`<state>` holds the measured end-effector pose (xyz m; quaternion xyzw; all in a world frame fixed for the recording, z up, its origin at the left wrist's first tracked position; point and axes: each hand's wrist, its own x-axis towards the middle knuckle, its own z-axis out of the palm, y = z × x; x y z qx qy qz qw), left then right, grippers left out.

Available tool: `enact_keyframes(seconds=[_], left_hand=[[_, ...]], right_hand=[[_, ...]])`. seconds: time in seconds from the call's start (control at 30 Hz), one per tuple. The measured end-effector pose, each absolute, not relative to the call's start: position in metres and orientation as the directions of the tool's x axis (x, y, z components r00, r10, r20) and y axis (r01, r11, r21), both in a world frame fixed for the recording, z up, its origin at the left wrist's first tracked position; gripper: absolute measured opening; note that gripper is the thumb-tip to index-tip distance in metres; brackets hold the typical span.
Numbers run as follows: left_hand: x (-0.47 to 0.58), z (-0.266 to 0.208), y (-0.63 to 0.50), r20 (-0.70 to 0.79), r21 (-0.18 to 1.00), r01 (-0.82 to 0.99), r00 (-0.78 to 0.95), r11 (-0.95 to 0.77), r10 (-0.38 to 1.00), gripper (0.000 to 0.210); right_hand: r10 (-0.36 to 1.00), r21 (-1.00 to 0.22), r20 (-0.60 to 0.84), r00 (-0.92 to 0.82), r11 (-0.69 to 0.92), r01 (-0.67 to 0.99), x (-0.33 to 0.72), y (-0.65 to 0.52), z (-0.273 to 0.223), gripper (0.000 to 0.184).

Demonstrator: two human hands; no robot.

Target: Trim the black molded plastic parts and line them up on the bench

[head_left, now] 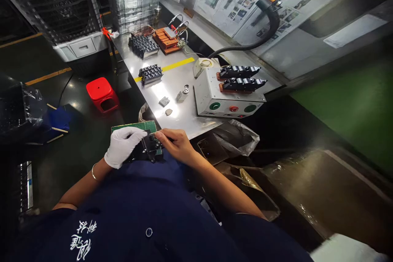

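Note:
My left hand (120, 146), in a white glove with a bracelet at the wrist, is closed at the near side of a black molded plastic part (150, 144) held over my lap. Its fingertips rest on the part's upper edge. Bare, my right hand (177, 144) pinches at the part's right side. A thin pale sliver shows near its fingertips, too small to name. Beneath the part lies a green board (150, 126), partly covered by my hands. My fingers hide much of the part.
On the metal table (184, 125) are a grey block (164, 101), a small metal container (182, 95), black parts in stacks (150, 74) and an orange fixture (167, 41). A white control box (229, 94) bears two black parts. A red stool (100, 90) stands left; a lined bin (242, 137) sits right.

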<state>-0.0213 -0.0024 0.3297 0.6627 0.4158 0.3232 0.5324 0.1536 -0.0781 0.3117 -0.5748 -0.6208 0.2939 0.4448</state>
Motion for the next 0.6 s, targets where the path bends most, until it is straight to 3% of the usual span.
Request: enact_keyframes(seconds=[0.23, 0.4, 0.5, 0.6], left_hand=[[-0.021, 0.328, -0.001, -0.026, 0.983, 0.176, 0.457, -0.061, 0.889, 0.018], [-0.019, 0.328, -0.001, -0.036, 0.985, 0.163, 0.503, -0.053, 0.864, 0.019], [-0.018, 0.327, 0.001, -0.021, 0.987, 0.152, 0.485, -0.06, 0.874, 0.019], [-0.019, 0.325, 0.004, -0.026, 0.987, 0.154, 0.446, -0.048, 0.895, 0.019]], right_hand=[[0.972, -0.877, 0.227, -0.061, 0.231, 0.421, 0.161, -0.078, 0.313, 0.044], [0.951, -0.931, 0.215, -0.222, 0.269, 0.249, 0.169, -0.075, 0.312, 0.046], [0.951, -0.929, 0.264, -0.161, 0.296, 0.223, 0.17, -0.075, 0.312, 0.043], [0.941, -0.878, 0.335, -0.053, 0.332, 0.346, 0.167, -0.076, 0.313, 0.036]])
